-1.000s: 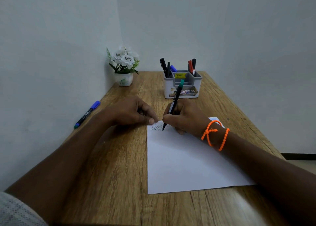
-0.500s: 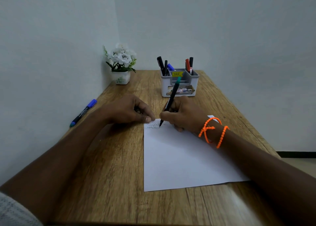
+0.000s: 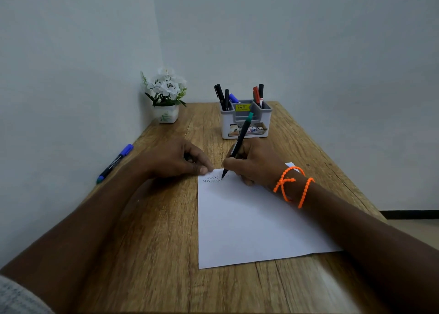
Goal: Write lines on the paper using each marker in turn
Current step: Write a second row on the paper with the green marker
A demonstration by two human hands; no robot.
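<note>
Two zigzag lines [image 3: 211, 179] sit at centre frame where the right hand [image 3: 254, 162] pinches a green-capped marker [image 3: 237, 145], tip on the paper [image 3: 249, 223]; the left hand [image 3: 175, 158], fingers curled, presses its corner.

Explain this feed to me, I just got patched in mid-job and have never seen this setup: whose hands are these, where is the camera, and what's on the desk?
There is no machine here. A person wears one wide-angle camera on the head, looking forward and down, so both arms reach in from the bottom of the picture. The right hand, with an orange bead bracelet on its wrist, grips a green-capped marker with its tip on the white paper, beside two short zigzag lines. The left hand rests on the paper's top left corner. On the wooden table also stand a marker holder with more markers and a small flower pot. A blue-capped marker lies at the table's left edge.
</note>
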